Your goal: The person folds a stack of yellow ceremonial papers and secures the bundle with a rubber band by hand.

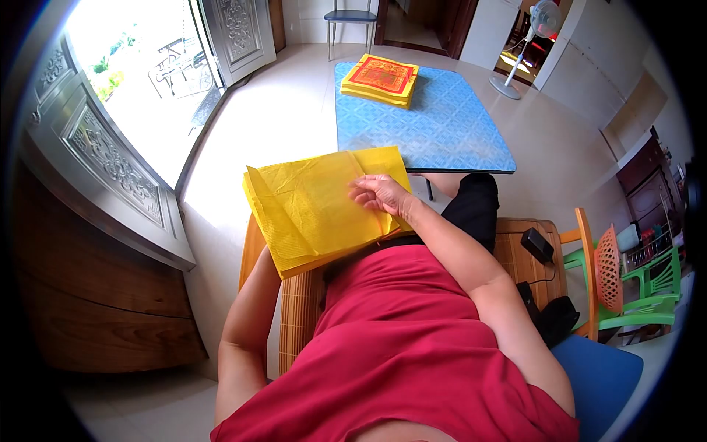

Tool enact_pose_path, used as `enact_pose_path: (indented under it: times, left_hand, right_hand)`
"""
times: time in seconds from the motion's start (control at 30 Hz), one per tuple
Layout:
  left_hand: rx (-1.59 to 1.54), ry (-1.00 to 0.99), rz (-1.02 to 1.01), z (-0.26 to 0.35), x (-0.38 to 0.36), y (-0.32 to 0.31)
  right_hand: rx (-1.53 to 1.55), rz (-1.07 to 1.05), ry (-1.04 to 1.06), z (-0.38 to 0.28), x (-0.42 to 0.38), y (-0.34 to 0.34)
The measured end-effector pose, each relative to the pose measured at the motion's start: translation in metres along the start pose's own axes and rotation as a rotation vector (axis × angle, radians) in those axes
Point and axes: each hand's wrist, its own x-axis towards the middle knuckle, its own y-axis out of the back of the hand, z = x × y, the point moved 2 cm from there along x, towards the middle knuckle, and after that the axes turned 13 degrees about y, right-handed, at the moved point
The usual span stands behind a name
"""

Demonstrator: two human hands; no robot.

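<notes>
A thick stack of yellow paper sheets [317, 214] lies tilted over my lap, its top sheet creased and slightly lifted at the left corner. Above its right half is my right hand [379, 195], with the fingers bent and drawn together close to the top sheet. Whether a sheet is pinched between them cannot be made out. My left forearm [247, 324] runs up under the stack's left side, and the paper hides my left hand. Farther off, another stack of yellow paper with a red printed design [379, 77] rests on the blue table.
The blue patterned table [449, 125] stands just in front of me. A black adapter [537, 245] with a cord lies on the wooden seat to my right. Beyond are green plastic chairs [648, 295], an orange basket [608, 269] and a standing fan [543, 22]. On the left, metal doors [118, 162] stand open.
</notes>
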Motion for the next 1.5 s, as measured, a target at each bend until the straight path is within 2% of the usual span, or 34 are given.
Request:
enact_pose_path:
  times: [1.5]
  left_hand:
    - [-0.089, -0.066, -0.036, -0.003, 0.0, -0.01]
  right_hand:
    - [-0.011, -0.016, -0.002, -0.002, -0.002, -0.001]
